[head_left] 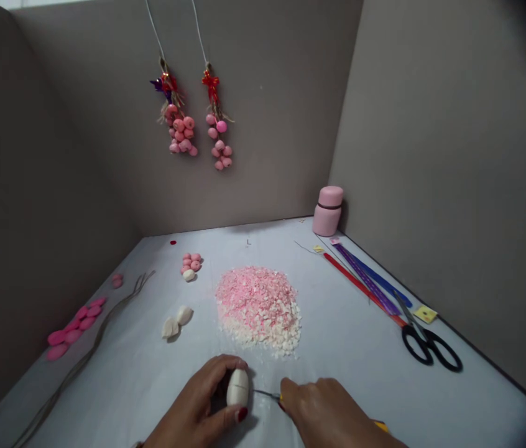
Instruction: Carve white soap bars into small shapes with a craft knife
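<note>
A white, egg-shaped block (237, 389) stands between the thumb and fingers of my left hand (202, 404), low in the middle of the view. A thin line runs across its face. Fingers wrapped round a yellow-handled knife (267, 394), my right hand (326, 407) is just to the right. The dark, narrow blade points left at the block, with a small gap between tip and surface. My right palm hides most of the handle. Beyond both hands lies a heap of pink and white shavings (258, 305).
White carved pieces (170, 328) and small pink balls (191, 261) lie left of the heap. Farther left are bright pink pieces (74, 330) and twine (90, 348). Scissors (424, 339), ribbons (365, 280) and a pink flask (327, 211) line the right side. Two bead bunches (219, 146) hang behind.
</note>
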The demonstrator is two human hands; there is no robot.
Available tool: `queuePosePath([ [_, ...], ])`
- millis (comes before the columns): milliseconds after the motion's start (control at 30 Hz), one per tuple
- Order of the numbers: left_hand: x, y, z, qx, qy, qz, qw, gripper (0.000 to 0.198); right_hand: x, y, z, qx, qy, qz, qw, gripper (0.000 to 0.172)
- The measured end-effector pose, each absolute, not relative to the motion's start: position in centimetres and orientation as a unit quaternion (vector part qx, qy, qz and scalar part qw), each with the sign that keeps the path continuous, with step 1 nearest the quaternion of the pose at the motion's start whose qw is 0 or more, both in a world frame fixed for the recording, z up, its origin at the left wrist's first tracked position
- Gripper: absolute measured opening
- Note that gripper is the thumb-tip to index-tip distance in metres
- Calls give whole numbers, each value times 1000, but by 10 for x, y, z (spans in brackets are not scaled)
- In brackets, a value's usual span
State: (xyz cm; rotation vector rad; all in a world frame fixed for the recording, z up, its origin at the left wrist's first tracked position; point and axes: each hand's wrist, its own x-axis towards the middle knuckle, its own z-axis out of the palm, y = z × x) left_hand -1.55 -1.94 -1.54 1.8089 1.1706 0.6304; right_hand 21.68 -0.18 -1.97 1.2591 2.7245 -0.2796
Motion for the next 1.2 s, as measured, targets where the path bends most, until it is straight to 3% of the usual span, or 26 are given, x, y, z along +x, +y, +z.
queuePosePath([
  [200,-12,-19,-13,719,478,274,423,39,215,2,-2,434,891,-103,87,18],
  [633,-8,-24,-8,746,497,289,335,44,223,7,-13,446,887,-107,-49,22],
  [933,-11,-22,-15,697,505,327,392,55,224,7,-9,447,888,-104,-10,24],
  [1200,-17,-20,-13,619,523,370,453,32,226,9,-15,428,898,-99,-19,23],
])
